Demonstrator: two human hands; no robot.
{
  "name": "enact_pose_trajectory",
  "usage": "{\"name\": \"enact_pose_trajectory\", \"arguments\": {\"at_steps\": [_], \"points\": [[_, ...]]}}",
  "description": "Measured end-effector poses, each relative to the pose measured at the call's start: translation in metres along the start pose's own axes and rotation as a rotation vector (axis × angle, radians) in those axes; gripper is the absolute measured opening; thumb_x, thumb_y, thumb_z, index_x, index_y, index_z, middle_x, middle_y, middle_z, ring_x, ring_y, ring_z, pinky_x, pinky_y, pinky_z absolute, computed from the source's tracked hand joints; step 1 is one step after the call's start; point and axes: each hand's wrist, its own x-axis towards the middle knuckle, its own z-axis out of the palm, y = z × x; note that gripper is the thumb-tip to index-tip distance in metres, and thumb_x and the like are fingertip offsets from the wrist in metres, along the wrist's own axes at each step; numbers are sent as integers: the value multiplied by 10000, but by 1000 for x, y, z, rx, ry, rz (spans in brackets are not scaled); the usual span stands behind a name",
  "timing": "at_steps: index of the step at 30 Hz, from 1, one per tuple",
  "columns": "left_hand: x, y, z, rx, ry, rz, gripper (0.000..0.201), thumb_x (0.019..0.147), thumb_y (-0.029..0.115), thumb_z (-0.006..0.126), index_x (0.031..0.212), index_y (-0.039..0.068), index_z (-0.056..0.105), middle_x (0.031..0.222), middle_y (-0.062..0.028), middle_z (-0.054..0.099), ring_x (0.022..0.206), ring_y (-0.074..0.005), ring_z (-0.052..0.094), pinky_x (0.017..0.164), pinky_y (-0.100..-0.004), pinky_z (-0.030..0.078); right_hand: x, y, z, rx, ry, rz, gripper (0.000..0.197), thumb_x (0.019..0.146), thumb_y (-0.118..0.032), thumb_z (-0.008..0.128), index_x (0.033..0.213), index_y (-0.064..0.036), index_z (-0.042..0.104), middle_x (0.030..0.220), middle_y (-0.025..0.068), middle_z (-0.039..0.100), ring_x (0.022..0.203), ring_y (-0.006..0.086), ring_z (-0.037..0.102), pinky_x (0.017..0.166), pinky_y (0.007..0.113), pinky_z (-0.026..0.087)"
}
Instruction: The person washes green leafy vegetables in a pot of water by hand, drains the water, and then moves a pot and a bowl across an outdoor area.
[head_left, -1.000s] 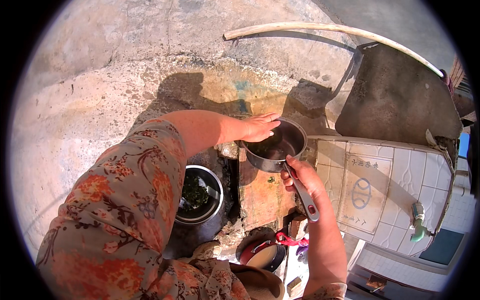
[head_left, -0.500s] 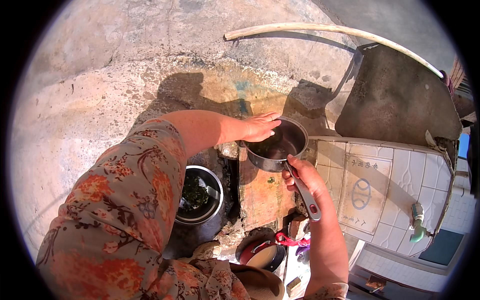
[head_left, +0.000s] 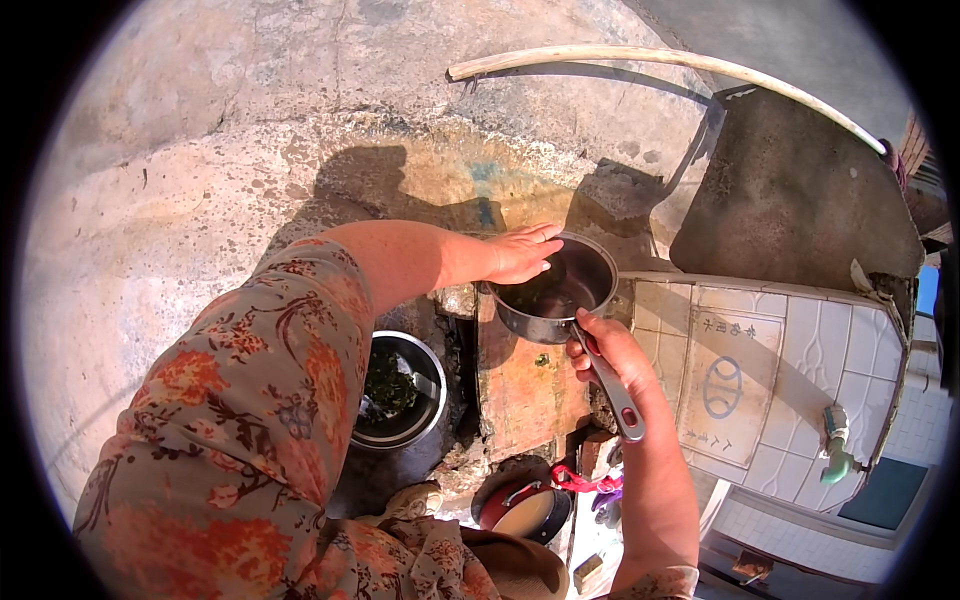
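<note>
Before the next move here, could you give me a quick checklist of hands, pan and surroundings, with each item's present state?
1. Right hand closed around the pan handle: ok.
2. Left hand placed at the pan: ok, fingers extended over the left part of its opening.
3. Pan resting on the slab rather than held above it: cannot tell.
4. Pan contents identified: cannot tell; the inside is shaded and partly covered.
5. Slab free of scraps: not ok, a small green scrap lies there.
6. Metal bowl holding leafy greens: ok.

An outdoor yard (head_left: 330, 60): sunlit concrete ground (head_left: 170, 170), tiled structure (head_left: 795, 345), green tap (head_left: 838, 464)
</note>
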Motion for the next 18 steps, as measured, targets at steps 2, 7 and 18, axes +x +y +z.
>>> {"name": "enact_pose_trajectory", "arguments": {"at_steps": [2, 7, 18], "points": [[0, 1, -1, 3, -2, -2, 471, 857, 236, 443, 1261, 11, 357, 1380, -178, 200, 1290, -298, 172, 1053, -339, 177, 0, 0, 0, -9, 6, -2, 252, 889, -319, 460, 769, -102, 420, 589, 35, 462, 427, 80, 362, 379, 204, 276], [1, 1, 0, 2, 3, -6, 469, 853, 229, 451, 1256, 7, 362, 1380, -184, 197, 1290, -300, 172, 1051, -339, 180, 1, -1, -1, -20, 8, -5, 261, 889, -322, 461, 761, -97, 424, 583, 35, 459, 429, 82, 362, 382, 207, 278], [1, -2, 2, -5, -6, -14, 473, 859, 231, 434, 1266, 5, 348, 1384, -185, 188, 1293, -301, 165, 1054, -341, 172, 1, -4, 1, -20, 17, 1, 267, 886, -325, 460, 759, -93, 429, 592, 35, 467, 434, 83, 373, 386, 210, 282]]}}
